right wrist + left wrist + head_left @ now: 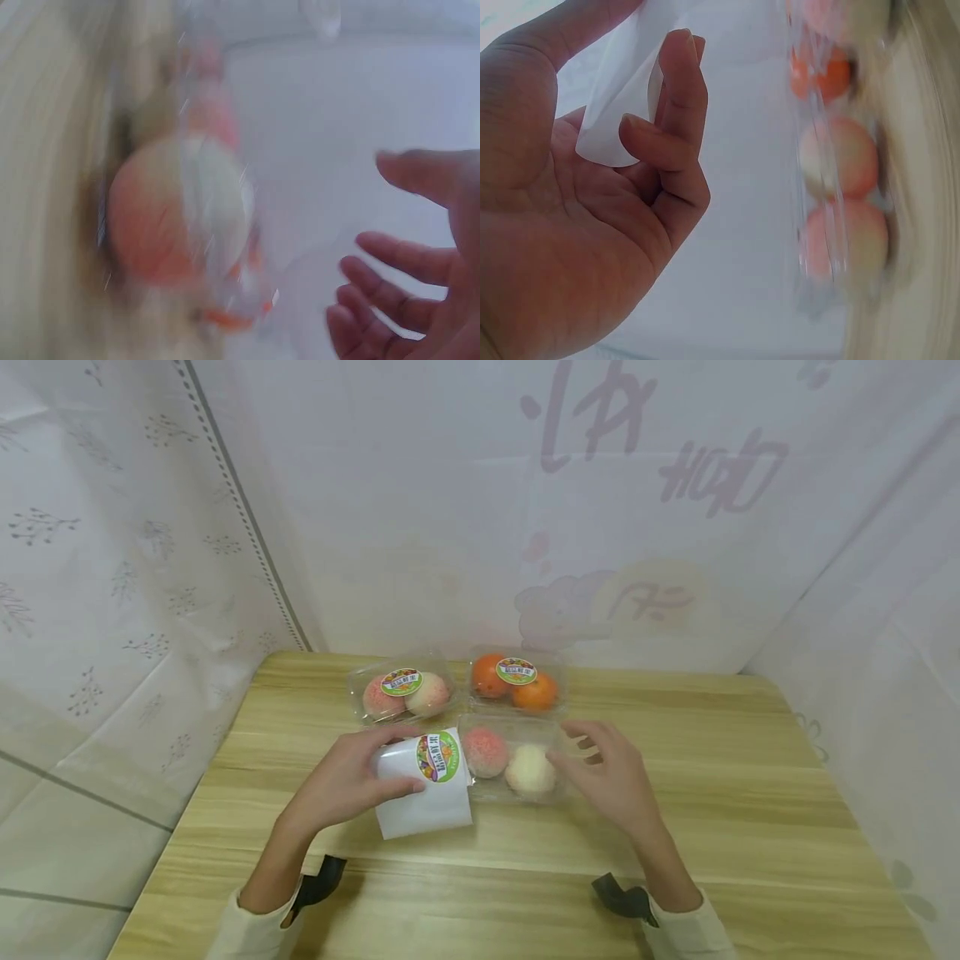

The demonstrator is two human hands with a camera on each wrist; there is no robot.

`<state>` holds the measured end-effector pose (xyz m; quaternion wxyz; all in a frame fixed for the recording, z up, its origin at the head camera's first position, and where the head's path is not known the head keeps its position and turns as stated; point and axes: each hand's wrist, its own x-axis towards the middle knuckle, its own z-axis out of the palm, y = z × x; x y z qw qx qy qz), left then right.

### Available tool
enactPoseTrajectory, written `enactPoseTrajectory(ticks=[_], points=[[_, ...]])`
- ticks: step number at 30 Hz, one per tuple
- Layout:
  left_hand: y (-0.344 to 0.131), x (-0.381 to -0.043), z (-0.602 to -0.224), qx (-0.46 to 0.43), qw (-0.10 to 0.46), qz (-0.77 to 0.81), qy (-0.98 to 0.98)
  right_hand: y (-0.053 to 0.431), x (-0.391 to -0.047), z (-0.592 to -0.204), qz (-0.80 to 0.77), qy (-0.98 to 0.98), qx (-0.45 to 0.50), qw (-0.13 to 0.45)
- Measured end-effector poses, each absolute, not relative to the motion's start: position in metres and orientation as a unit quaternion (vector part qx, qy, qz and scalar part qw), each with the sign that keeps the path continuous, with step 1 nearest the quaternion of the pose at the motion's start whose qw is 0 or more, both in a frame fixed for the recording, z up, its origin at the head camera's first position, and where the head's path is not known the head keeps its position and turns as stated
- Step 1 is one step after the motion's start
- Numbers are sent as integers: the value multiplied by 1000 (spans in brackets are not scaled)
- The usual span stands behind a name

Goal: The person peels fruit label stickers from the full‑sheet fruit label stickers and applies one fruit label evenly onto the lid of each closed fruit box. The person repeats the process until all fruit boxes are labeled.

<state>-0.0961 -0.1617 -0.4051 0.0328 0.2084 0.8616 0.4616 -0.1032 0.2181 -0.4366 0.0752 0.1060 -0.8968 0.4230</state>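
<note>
My left hand (347, 781) grips a curled white sheet of sticker backing (423, 817), with the thumb in front and fingers behind. A round, colourful fruit label (438, 757) shows on the sheet's upper part. Right beside it lies a clear plastic box holding a pink peach (486, 752) and a pale peach (529, 770); no label shows on this box. My right hand (609, 775) hovers by the box's right end, thumb and fingers apart. In the right wrist view nothing is between the fingers (409, 255).
Behind, to the left, another clear box of two peaches bears a round label (402, 682). A labelled box with two orange fruits (536, 692) stands next to it. All are on a wood-grain table (720, 760), backed by pale printed cloth (420, 527).
</note>
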Motion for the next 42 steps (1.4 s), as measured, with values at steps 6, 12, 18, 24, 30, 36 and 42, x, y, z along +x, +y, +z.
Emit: enactPoseTrajectory(ticks=[6, 12, 18, 24, 30, 36, 42], points=[[-135, -99, -402, 246, 38, 455, 855, 184, -93, -416, 458, -856, 181, 158], [-114, -101, -400, 288, 26, 438, 851, 159, -89, -406, 440, -842, 252, 184], [-105, -101, -398, 322, 20, 434, 841, 152, -88, -404, 423, -846, 265, 189], [-103, -100, -396, 328, 14, 424, 844, 151, -88, -405, 411, -852, 263, 191], [-103, -100, -396, 331, 15, 425, 842, 150, -88, -403, 404, -855, 264, 189], [-102, -99, -395, 332, 17, 424, 842, 149, -88, -403, 400, -856, 267, 190], [-102, -98, -394, 330, 22, 414, 848, 149, -88, -404, 396, -856, 270, 191]])
